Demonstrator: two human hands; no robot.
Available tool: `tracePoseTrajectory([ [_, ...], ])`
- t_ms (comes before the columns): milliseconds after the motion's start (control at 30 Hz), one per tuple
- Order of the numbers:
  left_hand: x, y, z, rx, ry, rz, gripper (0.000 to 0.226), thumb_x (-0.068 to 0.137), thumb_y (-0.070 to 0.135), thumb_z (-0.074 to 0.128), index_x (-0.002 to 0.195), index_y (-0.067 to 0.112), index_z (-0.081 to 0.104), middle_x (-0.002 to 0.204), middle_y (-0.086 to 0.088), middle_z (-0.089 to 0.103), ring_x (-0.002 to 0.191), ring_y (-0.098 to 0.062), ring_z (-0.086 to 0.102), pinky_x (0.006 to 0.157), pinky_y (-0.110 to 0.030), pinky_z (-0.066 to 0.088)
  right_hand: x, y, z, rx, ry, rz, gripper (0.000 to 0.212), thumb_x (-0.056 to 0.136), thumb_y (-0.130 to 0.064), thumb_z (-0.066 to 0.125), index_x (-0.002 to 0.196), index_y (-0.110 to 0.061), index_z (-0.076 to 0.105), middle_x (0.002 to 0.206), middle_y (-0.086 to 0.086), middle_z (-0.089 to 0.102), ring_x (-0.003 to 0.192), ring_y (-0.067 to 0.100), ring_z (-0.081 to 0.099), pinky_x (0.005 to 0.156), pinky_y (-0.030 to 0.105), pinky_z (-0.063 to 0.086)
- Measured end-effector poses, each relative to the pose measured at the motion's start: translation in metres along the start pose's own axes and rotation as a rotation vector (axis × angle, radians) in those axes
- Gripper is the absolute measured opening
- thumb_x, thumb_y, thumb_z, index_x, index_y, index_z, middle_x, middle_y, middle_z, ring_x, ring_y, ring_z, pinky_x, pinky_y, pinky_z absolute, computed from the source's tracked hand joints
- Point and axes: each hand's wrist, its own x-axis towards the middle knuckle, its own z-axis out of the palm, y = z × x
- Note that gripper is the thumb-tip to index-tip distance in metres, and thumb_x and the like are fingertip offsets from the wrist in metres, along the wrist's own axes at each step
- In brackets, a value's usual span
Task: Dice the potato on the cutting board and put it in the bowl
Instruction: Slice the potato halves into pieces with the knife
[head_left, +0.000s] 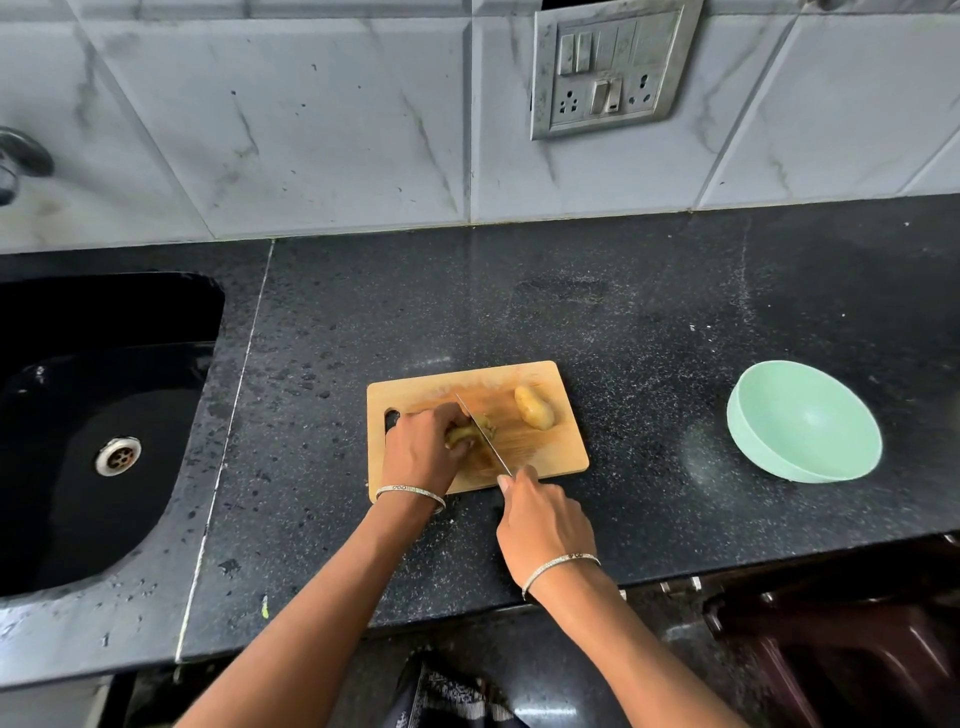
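Note:
A wooden cutting board (550, 452) lies on the black counter. My left hand (423, 449) presses down on a potato piece (460, 435) at the board's left middle. My right hand (540, 522) grips the handle of a knife (483, 434), whose blade slants across the held piece, its tip pointing away from me. Another potato half (535, 408) rests untouched at the board's far right. The pale green bowl (802, 421) sits empty on the counter, well right of the board.
A black sink (98, 415) with a metal drain lies to the left, a tap above it. The tiled wall carries a switch and socket plate (608, 67). A dark plastic stool (841, 644) stands below the counter's front edge at the right.

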Motion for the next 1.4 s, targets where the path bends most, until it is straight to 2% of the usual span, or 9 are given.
tracePoseTrajectory([
  [267, 0.005, 0.000, -0.003, -0.023, -0.030, -0.036, 0.019, 0.073, 0.026, 0.079, 0.092, 0.026, 0.073, 0.083, 0.006, 0.073, 0.080, -0.018, 0.066, 0.073, -0.032, 0.051, 0.025, -0.013, -0.006, 0.102, -0.145, 0.102, 0.033, 0.104, -0.036, 0.032, 0.109, -0.014, 0.056, 0.111, 0.012, 0.062, 0.103, 0.034, 0.061, 0.071, 0.035, 0.040],
  [433, 0.006, 0.001, -0.004, -0.053, -0.031, -0.056, 0.020, 0.070, 0.024, 0.081, 0.089, 0.024, 0.074, 0.082, 0.005, 0.073, 0.080, -0.019, 0.067, 0.071, -0.034, 0.052, 0.023, -0.013, 0.003, 0.081, -0.136, 0.115, 0.025, 0.103, -0.030, 0.038, 0.115, -0.014, 0.054, 0.114, 0.011, 0.062, 0.106, 0.034, 0.061, 0.071, 0.035, 0.039],
  [733, 0.010, -0.002, -0.005, -0.080, -0.053, -0.050, 0.024, 0.066, 0.026, 0.085, 0.085, 0.025, 0.071, 0.080, 0.007, 0.073, 0.077, -0.014, 0.068, 0.073, -0.034, 0.053, 0.018, -0.010, 0.012, 0.033, -0.136, 0.143, 0.033, 0.104, -0.034, 0.034, 0.117, -0.011, 0.053, 0.117, 0.013, 0.062, 0.111, 0.036, 0.060, 0.079, 0.039, 0.047],
  [833, 0.009, 0.001, -0.008, -0.015, -0.068, 0.014, 0.036, 0.068, 0.026, 0.082, 0.095, 0.030, 0.059, 0.092, 0.011, 0.070, 0.081, -0.013, 0.066, 0.071, -0.033, 0.051, 0.017, -0.009, 0.012, 0.021, -0.125, 0.138, 0.033, 0.104, -0.034, 0.034, 0.118, -0.010, 0.052, 0.118, 0.013, 0.062, 0.111, 0.036, 0.059, 0.079, 0.039, 0.046],
  [900, 0.011, 0.002, -0.012, 0.062, -0.102, 0.119, 0.042, 0.071, 0.024, 0.080, 0.101, 0.034, 0.054, 0.108, 0.012, 0.057, 0.080, -0.014, 0.063, 0.068, -0.033, 0.050, 0.016, -0.009, 0.011, 0.022, -0.125, 0.136, 0.033, 0.104, -0.034, 0.034, 0.118, -0.010, 0.052, 0.118, 0.013, 0.062, 0.111, 0.036, 0.060, 0.077, 0.038, 0.046],
  [1000, 0.021, 0.007, -0.022, 0.184, -0.247, 0.244, 0.035, 0.075, 0.018, 0.076, 0.097, 0.040, 0.060, 0.132, 0.010, 0.036, 0.083, -0.016, 0.062, 0.068, -0.032, 0.051, 0.015, -0.009, 0.010, 0.016, -0.124, 0.130, 0.033, 0.104, -0.034, 0.034, 0.118, -0.010, 0.052, 0.118, 0.013, 0.062, 0.110, 0.036, 0.060, 0.077, 0.038, 0.046],
  [1067, 0.028, 0.011, -0.027, 0.267, -0.326, 0.288, 0.030, 0.077, 0.017, 0.074, 0.091, 0.042, 0.065, 0.142, 0.010, 0.030, 0.088, -0.018, 0.063, 0.073, -0.034, 0.053, 0.014, -0.009, 0.009, 0.015, -0.124, 0.128, 0.033, 0.104, -0.034, 0.034, 0.118, -0.010, 0.052, 0.118, 0.013, 0.061, 0.110, 0.035, 0.059, 0.077, 0.038, 0.046],
  [1200, 0.038, 0.019, -0.029, 0.353, -0.402, 0.335, 0.028, 0.076, 0.016, 0.076, 0.092, 0.038, 0.071, 0.148, 0.009, 0.026, 0.100, -0.019, 0.062, 0.081, -0.035, 0.054, 0.013, -0.008, 0.009, 0.036, -0.117, 0.111, 0.036, 0.104, -0.037, 0.031, 0.117, -0.011, 0.052, 0.118, 0.013, 0.061, 0.110, 0.036, 0.059, 0.076, 0.039, 0.045],
  [1400, 0.040, 0.019, -0.026, 0.368, -0.421, 0.363, 0.030, 0.077, 0.015, 0.077, 0.093, 0.040, 0.072, 0.152, 0.009, 0.026, 0.108, -0.018, 0.060, 0.083, -0.038, 0.055, -0.002, 0.003, 0.002, 0.032, -0.160, 0.113, 0.038, 0.104, -0.038, 0.029, 0.116, -0.011, 0.053, 0.117, 0.014, 0.060, 0.109, 0.036, 0.059, 0.073, 0.037, 0.041],
])
